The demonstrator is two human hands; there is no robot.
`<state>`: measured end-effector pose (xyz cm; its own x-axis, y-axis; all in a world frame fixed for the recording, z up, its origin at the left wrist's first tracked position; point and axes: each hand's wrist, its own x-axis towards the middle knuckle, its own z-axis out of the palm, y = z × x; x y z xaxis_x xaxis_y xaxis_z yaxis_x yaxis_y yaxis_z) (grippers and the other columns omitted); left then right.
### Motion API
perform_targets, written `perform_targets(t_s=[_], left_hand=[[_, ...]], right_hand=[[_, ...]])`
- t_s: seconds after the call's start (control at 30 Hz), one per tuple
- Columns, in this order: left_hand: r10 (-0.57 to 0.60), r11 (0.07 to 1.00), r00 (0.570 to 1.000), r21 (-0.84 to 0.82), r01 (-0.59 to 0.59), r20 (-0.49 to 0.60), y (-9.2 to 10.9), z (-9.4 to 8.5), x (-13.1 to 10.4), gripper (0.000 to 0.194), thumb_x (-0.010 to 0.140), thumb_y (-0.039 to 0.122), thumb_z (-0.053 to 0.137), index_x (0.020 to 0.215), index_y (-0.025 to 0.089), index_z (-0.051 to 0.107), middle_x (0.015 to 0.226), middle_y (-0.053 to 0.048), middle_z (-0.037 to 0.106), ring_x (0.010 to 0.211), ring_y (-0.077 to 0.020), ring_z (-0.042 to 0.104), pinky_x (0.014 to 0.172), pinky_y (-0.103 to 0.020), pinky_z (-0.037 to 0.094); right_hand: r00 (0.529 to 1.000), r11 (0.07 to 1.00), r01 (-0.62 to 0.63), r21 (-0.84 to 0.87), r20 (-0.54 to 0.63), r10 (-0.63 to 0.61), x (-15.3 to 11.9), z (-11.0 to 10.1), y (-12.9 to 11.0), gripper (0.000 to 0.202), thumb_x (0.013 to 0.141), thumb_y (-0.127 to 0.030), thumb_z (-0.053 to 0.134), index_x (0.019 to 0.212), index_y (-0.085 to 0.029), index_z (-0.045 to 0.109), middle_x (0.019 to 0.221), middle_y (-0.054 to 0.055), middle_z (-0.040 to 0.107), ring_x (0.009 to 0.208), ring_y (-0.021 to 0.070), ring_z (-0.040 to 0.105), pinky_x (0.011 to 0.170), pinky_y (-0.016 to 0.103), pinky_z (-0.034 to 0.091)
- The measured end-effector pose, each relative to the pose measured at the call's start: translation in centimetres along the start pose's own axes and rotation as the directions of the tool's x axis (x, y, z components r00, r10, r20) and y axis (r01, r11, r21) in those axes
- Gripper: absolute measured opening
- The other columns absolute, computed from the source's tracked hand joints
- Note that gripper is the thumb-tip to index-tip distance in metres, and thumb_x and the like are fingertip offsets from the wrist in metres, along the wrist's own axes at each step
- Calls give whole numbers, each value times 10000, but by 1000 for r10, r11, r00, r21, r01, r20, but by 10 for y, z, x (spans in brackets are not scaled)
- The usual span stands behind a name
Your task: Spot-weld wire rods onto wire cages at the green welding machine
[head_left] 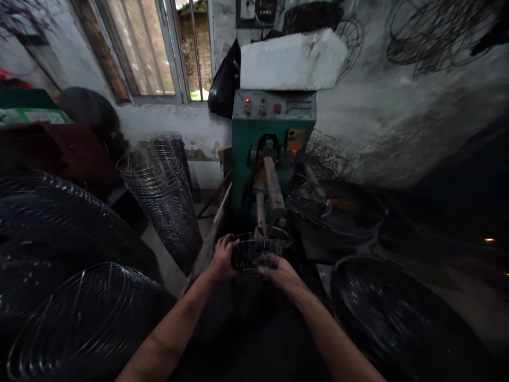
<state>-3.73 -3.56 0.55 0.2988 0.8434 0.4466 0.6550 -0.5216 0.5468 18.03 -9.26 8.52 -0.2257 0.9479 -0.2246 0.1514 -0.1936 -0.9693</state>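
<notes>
At the electrode end of a green spot welder, a small round wire frame sits between my hands. My left hand grips its left side with curled fingers. On the near right part of the frame, my right hand is closed, fingers and thumb pinched together; the dark blur hides exactly which wire they hold. The welder's long upper arm reaches toward me and ends just above the frame's far side. A thinner lower bar runs beneath it.
Tall stacks of wire rings and wire frames stand at left. To the right are a dark round tub and another container with shiny wire pieces. A white foam box rests on the welder, beside a black bag.
</notes>
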Motion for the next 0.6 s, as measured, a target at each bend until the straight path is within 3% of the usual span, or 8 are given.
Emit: perform_targets(t_s=[0.03, 0.07, 0.13, 0.2, 0.27, 0.33, 0.6], left_hand=[[26, 1000, 999, 17, -26, 23, 2, 2, -1, 893, 496, 444, 835, 1302, 220, 524, 1401, -153, 469, 1309, -405, 415, 1090, -589, 359], [55, 998, 997, 25, -56, 47, 4, 4, -1, 898, 500, 441, 830, 1311, 215, 517, 1406, -162, 461, 1314, -414, 405, 1083, -596, 359], [93, 995, 992, 24, -95, 81, 5, 9, 0, 901, 512, 439, 822, 1321, 199, 507, 1409, -182, 450, 1316, -423, 395, 1069, -596, 365], [104, 994, 991, 18, -106, 82, 6, 16, 2, 889, 527, 444, 811, 1320, 179, 508, 1402, -198, 449, 1309, -420, 398, 1060, -588, 373], [106, 994, 992, 16, -108, 72, 6, 21, 5, 896, 526, 462, 812, 1318, 169, 512, 1401, -202, 444, 1307, -417, 400, 1064, -584, 371], [103, 995, 992, 9, -104, 73, 7, 24, 8, 926, 500, 477, 827, 1316, 172, 514, 1396, -197, 449, 1306, -420, 402, 1072, -585, 365], [99, 994, 989, -50, -94, 113, 14, 26, 17, 1030, 418, 486, 882, 1314, 162, 492, 1383, -210, 447, 1309, -423, 394, 1069, -600, 358]], right_hand=[[999, 963, 32, -266, -6, -35, 1, 2, 0, 255, 774, -231, 636, 1022, -171, 653, 1021, 96, 736, 814, 196, 670, 690, 285, 511], [998, 862, 52, -504, 1, -59, 0, 4, 0, 255, 803, -198, 591, 1050, -165, 646, 1038, 109, 733, 924, 232, 676, 785, 321, 510], [999, 577, 49, -815, 32, -39, -3, 7, -3, 280, 859, -156, 510, 1114, -143, 625, 1015, 146, 732, 961, 284, 685, 831, 375, 498], [999, 357, 45, -933, 52, 9, -6, 9, -8, 309, 889, -116, 450, 1162, -110, 596, 960, 175, 733, 894, 310, 704, 768, 380, 503], [997, 233, 67, -970, 76, 30, -7, 8, -12, 338, 898, -74, 410, 1198, -95, 565, 963, 182, 731, 864, 305, 711, 711, 351, 501], [995, 195, 96, -976, 102, 22, -8, 4, -14, 334, 905, -73, 408, 1201, -105, 559, 983, 177, 728, 875, 296, 710, 699, 333, 493], [985, 208, 168, -964, 171, -6, -7, -18, -10, 335, 932, -166, 420, 1237, -151, 556, 1026, 131, 732, 927, 275, 697, 728, 314, 473]])
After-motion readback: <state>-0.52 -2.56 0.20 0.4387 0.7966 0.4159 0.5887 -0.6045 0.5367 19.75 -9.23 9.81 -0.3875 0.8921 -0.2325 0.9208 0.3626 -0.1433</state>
